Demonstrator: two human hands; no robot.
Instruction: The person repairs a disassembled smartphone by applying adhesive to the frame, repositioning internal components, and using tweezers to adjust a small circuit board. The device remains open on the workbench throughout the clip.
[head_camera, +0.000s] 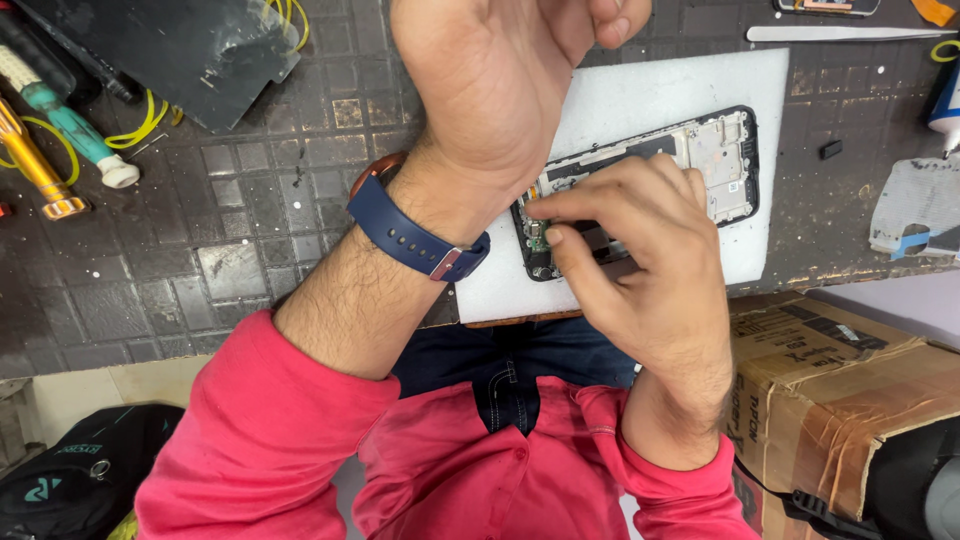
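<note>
Across the bench (250, 250), a dark tiled mat fills most of the view, and near its front edge lies a white foam pad (660, 95) carrying an opened phone (715, 150), its inner frame and boards facing up. At the bench's back left corner sits a black back panel (190, 50), with two screwdrivers (60, 130) just beside it toward the left edge; tweezers (840, 33) lie along the back right. A taped cardboard box (850, 390) stands below the front right corner. The left hand (500, 80) is raised above the pad, fingers curled loosely with nothing visible in them, a blue watch strap (415, 240) on its wrist. The right hand (640, 260) rests over the phone's near end, its fingertips (553, 236) pinched together on a small part at the phone's lower board; what exactly sits in that grip is too small to tell. Working here well likely calls for a light, steady pinch, lifting straight up rather than twisting, and the free hand bracing the frame so the phone does not slide on the foam.
</note>
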